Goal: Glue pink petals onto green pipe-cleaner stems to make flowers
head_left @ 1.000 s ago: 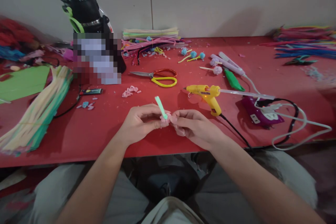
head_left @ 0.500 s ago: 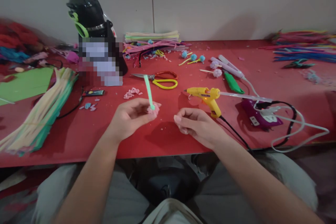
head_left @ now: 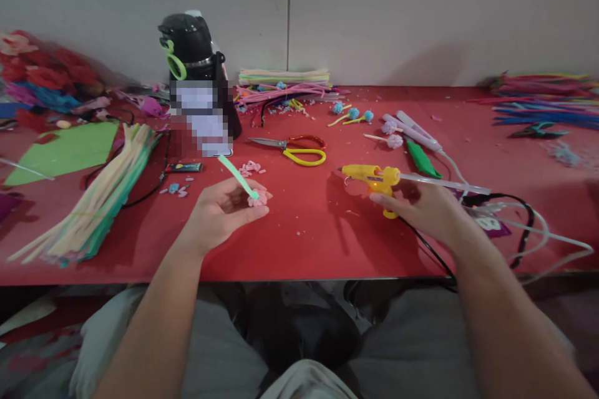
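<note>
In my left hand (head_left: 224, 209) I pinch a small pink flower head (head_left: 257, 199) between thumb and fingers. A light green fuzzy stem (head_left: 236, 174) rises from it, tilted up to the left. My right hand (head_left: 416, 206) is wrapped round the handle of a yellow hot glue gun (head_left: 374, 176), its nozzle facing left. A clear glue stick (head_left: 442, 183) sticks out of the gun's back end, and an orange light glows on its side. Just beyond my left hand lies a small heap of pink cut pieces (head_left: 251, 167).
Scissors (head_left: 299, 148) lie mid-table, behind them a bundle of fuzzy stems (head_left: 283, 78). A black bottle (head_left: 191, 43) stands back left; pale stems (head_left: 107, 199) lie in front. Blue flowers (head_left: 353, 114), a lilac tool (head_left: 416, 131) and a purple power strip (head_left: 493, 224) are right.
My right hand has moved right and closed on the glue gun's handle. My left hand has shifted slightly left, and the green stem leans further left. The view has shifted a little.
</note>
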Demonstrator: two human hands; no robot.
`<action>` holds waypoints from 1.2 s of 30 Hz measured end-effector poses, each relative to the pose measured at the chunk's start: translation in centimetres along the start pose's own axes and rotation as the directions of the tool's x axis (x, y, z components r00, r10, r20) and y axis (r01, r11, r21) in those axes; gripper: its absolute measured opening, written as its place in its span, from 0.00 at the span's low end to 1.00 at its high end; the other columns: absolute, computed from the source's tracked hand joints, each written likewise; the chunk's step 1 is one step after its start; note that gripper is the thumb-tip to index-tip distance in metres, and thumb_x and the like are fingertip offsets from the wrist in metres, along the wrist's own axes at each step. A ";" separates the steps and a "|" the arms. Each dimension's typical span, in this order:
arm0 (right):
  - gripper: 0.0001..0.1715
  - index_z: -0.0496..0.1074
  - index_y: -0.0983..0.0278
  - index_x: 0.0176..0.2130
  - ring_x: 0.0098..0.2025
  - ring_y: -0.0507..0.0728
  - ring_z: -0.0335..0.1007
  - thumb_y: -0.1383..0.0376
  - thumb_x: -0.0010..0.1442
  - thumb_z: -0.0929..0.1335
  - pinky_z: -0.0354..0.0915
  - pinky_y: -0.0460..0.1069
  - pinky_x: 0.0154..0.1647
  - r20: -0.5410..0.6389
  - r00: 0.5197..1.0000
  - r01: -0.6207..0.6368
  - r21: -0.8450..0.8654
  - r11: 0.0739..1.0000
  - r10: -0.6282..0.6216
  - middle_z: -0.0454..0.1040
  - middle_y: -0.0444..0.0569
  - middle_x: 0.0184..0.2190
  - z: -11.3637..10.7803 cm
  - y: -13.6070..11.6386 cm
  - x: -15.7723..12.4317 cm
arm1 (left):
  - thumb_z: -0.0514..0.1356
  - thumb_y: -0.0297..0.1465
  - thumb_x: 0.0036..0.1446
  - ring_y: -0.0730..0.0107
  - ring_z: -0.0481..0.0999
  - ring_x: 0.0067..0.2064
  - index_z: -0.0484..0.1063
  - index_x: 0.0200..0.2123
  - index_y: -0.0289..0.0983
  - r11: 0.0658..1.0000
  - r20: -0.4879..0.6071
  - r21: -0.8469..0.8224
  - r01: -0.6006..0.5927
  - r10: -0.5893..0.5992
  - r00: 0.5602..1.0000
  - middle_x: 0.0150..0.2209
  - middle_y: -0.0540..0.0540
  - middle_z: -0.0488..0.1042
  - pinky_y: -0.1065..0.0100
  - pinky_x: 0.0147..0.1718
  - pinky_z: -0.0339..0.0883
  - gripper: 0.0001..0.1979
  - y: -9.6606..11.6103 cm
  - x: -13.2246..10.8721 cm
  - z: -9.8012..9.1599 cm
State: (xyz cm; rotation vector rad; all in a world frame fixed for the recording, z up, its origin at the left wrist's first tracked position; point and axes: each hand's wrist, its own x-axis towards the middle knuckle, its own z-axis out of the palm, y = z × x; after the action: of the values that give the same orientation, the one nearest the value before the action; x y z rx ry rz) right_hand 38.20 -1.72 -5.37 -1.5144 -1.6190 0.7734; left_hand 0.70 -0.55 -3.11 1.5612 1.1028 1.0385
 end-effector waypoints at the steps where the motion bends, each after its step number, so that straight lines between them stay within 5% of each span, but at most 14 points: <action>1: 0.25 0.66 0.59 0.21 0.20 0.51 0.48 0.50 0.48 0.79 0.43 0.50 0.21 -0.077 0.997 -0.027 -0.146 0.989 0.016 0.56 0.40 0.17 1.0 -0.4 0.4 | 0.74 0.32 0.48 0.67 0.80 0.39 0.80 0.42 0.37 1.000 0.007 -0.007 0.007 -0.007 1.000 0.38 0.43 0.81 0.68 0.42 0.78 0.16 -0.1 0.1 0.2; 4: 0.22 0.71 0.60 0.26 0.24 0.55 0.60 0.47 0.50 0.77 0.53 0.51 0.24 -0.136 0.989 -0.088 -0.237 0.968 0.057 0.65 0.44 0.20 3.8 -1.5 1.3 | 0.74 0.33 0.48 0.63 0.82 0.40 0.81 0.44 0.37 0.999 0.023 -0.011 0.042 -0.041 0.999 0.38 0.43 0.82 0.65 0.43 0.79 0.19 -0.3 0.2 0.7; 10: 0.18 0.77 0.60 0.41 0.36 0.60 0.74 0.51 0.58 0.73 0.69 0.54 0.36 0.111 0.993 -0.066 0.235 0.970 0.041 0.78 0.49 0.35 5.4 -2.9 0.0 | 0.74 0.35 0.48 0.64 0.82 0.39 0.82 0.40 0.36 0.997 0.069 0.042 0.061 -0.063 0.996 0.38 0.42 0.83 0.67 0.41 0.79 0.15 -0.7 0.4 1.0; 18: 0.16 0.77 0.60 0.30 0.29 0.55 0.71 0.52 0.63 0.70 0.66 0.50 0.29 0.380 0.922 -0.049 0.296 0.954 -0.070 0.75 0.46 0.27 6.1 -5.4 -2.0 | 0.74 0.37 0.48 0.62 0.83 0.37 0.82 0.40 0.35 0.993 0.173 0.067 0.100 -0.111 0.979 0.36 0.43 0.83 0.65 0.40 0.80 0.17 -1.0 0.8 2.3; 36: 0.15 0.75 0.60 0.32 0.24 0.51 0.61 0.53 0.64 0.70 0.60 0.48 0.24 0.413 0.909 -0.085 0.289 0.954 -0.044 0.68 0.42 0.22 7.2 -4.9 -2.2 | 0.74 0.35 0.48 0.64 0.83 0.38 0.81 0.44 0.37 0.995 0.250 0.012 0.100 -0.099 0.963 0.37 0.44 0.83 0.67 0.40 0.79 0.19 -1.4 0.9 2.6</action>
State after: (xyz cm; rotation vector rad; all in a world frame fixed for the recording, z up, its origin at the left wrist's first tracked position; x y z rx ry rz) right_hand 29.44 -3.90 -5.24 -1.1999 -1.6869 1.3644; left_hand 3.12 0.02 -4.87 1.5706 0.9943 0.7506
